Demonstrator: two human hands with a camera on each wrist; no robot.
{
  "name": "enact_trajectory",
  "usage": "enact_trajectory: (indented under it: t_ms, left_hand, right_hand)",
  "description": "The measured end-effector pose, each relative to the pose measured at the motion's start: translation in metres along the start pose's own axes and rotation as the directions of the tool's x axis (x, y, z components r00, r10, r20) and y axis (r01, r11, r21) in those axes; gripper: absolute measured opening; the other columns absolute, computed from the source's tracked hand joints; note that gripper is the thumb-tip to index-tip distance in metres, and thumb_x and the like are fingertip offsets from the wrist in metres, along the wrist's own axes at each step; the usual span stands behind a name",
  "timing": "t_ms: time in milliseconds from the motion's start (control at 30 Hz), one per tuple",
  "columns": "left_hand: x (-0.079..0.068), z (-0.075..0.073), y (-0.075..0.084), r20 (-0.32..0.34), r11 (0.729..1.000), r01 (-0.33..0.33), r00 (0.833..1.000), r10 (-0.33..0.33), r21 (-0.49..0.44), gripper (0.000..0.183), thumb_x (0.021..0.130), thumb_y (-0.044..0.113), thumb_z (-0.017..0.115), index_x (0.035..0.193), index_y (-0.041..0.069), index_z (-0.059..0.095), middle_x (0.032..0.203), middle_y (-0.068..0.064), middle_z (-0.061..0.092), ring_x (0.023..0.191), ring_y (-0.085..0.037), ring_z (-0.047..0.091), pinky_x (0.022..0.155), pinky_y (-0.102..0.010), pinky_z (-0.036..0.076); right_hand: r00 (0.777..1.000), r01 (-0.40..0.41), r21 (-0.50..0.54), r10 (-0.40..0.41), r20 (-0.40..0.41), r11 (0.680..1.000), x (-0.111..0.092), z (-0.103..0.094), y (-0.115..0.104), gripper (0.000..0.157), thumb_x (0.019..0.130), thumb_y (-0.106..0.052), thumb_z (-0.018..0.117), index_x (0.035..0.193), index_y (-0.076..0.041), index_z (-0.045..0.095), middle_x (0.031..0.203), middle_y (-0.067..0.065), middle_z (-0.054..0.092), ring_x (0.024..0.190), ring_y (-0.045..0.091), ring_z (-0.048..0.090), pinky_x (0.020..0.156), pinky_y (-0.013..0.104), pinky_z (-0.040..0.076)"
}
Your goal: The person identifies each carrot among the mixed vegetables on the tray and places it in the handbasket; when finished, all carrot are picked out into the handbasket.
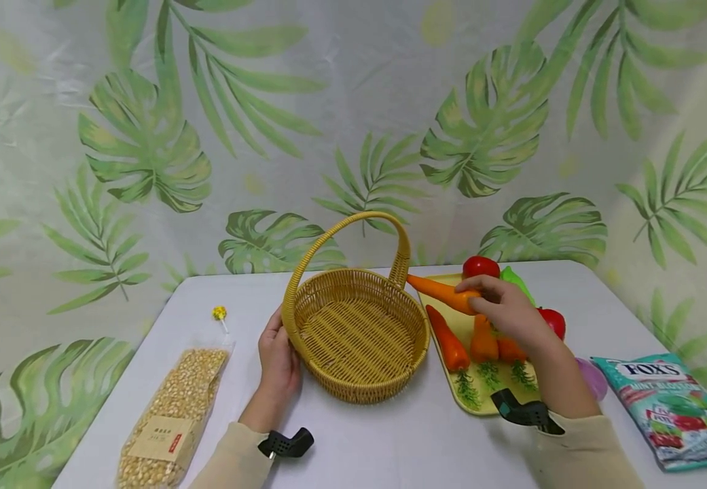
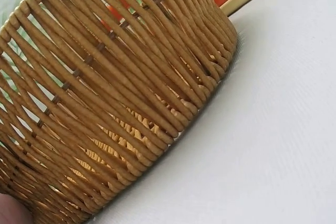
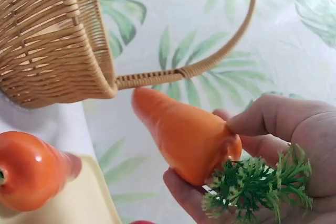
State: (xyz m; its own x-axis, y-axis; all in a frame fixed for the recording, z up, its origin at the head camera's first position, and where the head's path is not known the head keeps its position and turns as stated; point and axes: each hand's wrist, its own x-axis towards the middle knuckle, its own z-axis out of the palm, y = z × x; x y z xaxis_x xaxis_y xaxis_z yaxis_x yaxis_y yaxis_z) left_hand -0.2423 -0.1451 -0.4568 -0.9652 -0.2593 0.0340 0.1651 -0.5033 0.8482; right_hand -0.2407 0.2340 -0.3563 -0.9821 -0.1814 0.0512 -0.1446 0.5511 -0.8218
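Note:
A carrot [image 3: 184,132] with a green leafy top is pinched between the thumb and fingers of my right hand [image 1: 509,309]. It is held above a yellow tray [image 1: 469,405], its tip near the base of the basket's handle. The round wicker basket [image 1: 362,333] stands mid-table and nothing shows inside it. My left hand [image 1: 278,356] holds the basket's left side; in the left wrist view only a bit of that hand shows beside the weave. More carrots [image 1: 447,339] lie on the tray, leafy ends toward me.
Red tomato-like items [image 1: 481,267] and a green pepper-like item [image 1: 515,280] sit toward the tray's back and right. A purple round item [image 1: 591,378] and a Fox's candy bag [image 1: 671,407] lie right. A bag of corn kernels [image 1: 176,414] and a yellow lollipop [image 1: 220,313] lie left.

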Motion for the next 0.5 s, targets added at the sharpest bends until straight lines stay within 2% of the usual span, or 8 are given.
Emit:
enact_trajectory:
  t_ms: [133,267,400,433,500]
  left_hand:
    - [0.001,0.002,-0.003,-0.004,1.000,-0.018,1.000,0.018,-0.003,0.038,0.103,0.012,0.051,0.140,0.012,0.057,0.144,-0.003,0.057,0.141,-0.025,0.046,0.116,-0.039,0.038]
    - [0.001,0.004,-0.005,-0.005,0.999,-0.033,0.999,0.033,-0.007,0.039,0.103,0.013,0.052,0.142,0.014,0.056,0.148,0.001,0.054,0.142,-0.017,0.046,0.117,-0.039,0.036]
    - [0.002,0.003,-0.005,-0.003,0.999,-0.040,0.999,0.040,0.008,0.043,0.104,0.013,0.050,0.147,0.016,0.051,0.155,0.007,0.046,0.145,-0.007,0.040,0.117,-0.034,0.035]
    - [0.003,0.002,-0.005,0.003,0.999,-0.039,0.999,0.039,0.018,0.044,0.104,0.014,0.049,0.148,0.016,0.049,0.156,0.008,0.044,0.146,-0.006,0.038,0.117,-0.032,0.035]
    - [0.003,0.001,-0.005,0.018,0.999,-0.039,0.999,0.039,0.032,0.045,0.105,0.014,0.048,0.149,0.015,0.047,0.159,0.008,0.041,0.148,-0.007,0.035,0.117,-0.030,0.034]
  right_hand:
    - [0.999,0.002,-0.024,-0.002,0.032,1.000,-0.006,-0.007,-0.003,0.032,0.103,-0.025,0.050,0.130,-0.014,0.061,0.134,0.018,0.059,0.108,0.031,0.062,0.076,0.031,0.050]
    - [0.999,-0.010,-0.015,0.011,0.050,1.000,-0.011,-0.011,-0.007,0.033,0.102,-0.024,0.047,0.131,-0.017,0.063,0.141,0.017,0.055,0.108,0.031,0.066,0.076,0.031,0.049]
    - [0.994,0.040,0.028,-0.042,0.096,0.999,-0.009,-0.004,-0.012,0.032,0.103,-0.024,0.049,0.129,-0.015,0.066,0.138,0.016,0.057,0.106,0.029,0.063,0.079,0.031,0.049]
    - [0.992,0.057,0.035,-0.061,0.110,0.998,-0.008,-0.001,-0.013,0.031,0.103,-0.024,0.050,0.128,-0.015,0.066,0.137,0.015,0.058,0.106,0.029,0.062,0.085,0.032,0.049]
    - [0.986,0.085,0.058,-0.092,0.136,0.995,-0.006,0.006,-0.014,0.030,0.102,-0.024,0.053,0.127,-0.015,0.066,0.134,0.014,0.060,0.107,0.028,0.061,0.088,0.034,0.048]
